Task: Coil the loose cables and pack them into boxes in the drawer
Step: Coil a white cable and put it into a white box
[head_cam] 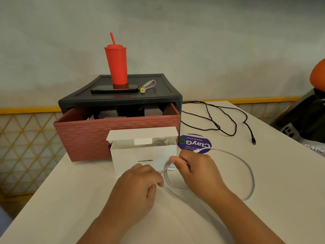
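Observation:
My right hand [197,170] grips a small coil of white cable [250,175], whose loose length arcs out to the right across the table. My left hand [139,184] pinches the same cable just left of the coil. Right behind my hands stands an open white box [140,154] with its lid flipped back and some white cable inside. Behind the box, the red-brown drawer [84,136] is pulled out of a black cabinet [121,99]; dark boxes show inside it. A loose black cable [219,118] sprawls on the table to the right of the drawer.
On the cabinet top stand a red tumbler with a straw [117,66], a black phone [114,88] and a keychain strap [148,85]. A purple round sticker [193,142] is on the white table [70,199]. A dark bag [306,117] sits at the right edge.

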A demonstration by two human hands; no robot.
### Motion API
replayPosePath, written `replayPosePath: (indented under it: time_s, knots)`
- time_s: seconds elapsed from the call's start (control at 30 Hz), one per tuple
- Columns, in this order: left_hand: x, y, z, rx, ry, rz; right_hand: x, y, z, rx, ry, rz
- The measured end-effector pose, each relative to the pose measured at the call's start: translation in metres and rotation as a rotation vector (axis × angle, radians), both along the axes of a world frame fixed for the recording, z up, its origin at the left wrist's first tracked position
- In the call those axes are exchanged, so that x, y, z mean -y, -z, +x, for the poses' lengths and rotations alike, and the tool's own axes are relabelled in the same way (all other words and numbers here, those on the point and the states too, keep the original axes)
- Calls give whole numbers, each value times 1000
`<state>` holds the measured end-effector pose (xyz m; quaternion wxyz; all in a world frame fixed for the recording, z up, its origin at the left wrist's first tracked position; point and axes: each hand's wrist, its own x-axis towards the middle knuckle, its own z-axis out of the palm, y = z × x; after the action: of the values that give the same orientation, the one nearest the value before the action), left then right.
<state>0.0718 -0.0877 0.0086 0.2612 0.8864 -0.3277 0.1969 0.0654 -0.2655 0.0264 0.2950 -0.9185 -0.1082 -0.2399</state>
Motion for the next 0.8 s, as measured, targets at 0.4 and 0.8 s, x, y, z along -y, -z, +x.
replayPosePath:
  time_s: [0.4,0.8]
  knots:
    - [19,-1,-11,-454,-148,-272,-14,-4,-4,-200,-114,598]
    - [28,-17,-15,-1101,-17,-1062,-19,-3,-5,-158,-187,609]
